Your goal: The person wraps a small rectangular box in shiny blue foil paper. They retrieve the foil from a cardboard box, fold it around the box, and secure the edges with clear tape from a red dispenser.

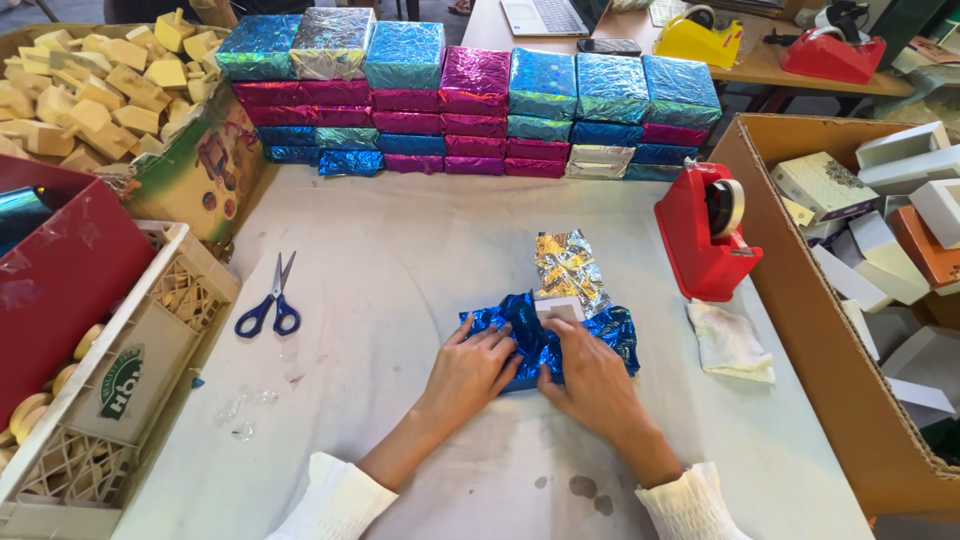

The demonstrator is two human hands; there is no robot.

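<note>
Fingers (500,345) pressing blue foil-wrapped box (610,335), table (400,260)

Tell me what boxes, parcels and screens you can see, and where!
Blue foil parcel: under both hands, crinkly.
Wrapped parcels: stacked at back; blue, pink, silver.
Plain boxes: in right carton; white, orange.
Laptop: far desk, grey.
Crate label: left, green and white.

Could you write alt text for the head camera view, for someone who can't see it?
Two hands, left hand and right hand, press crinkled blue foil around a small box on a white table. Nearby lie blue scissors and a red tape dispenser; a wall of foil-wrapped boxes stands behind.
</note>
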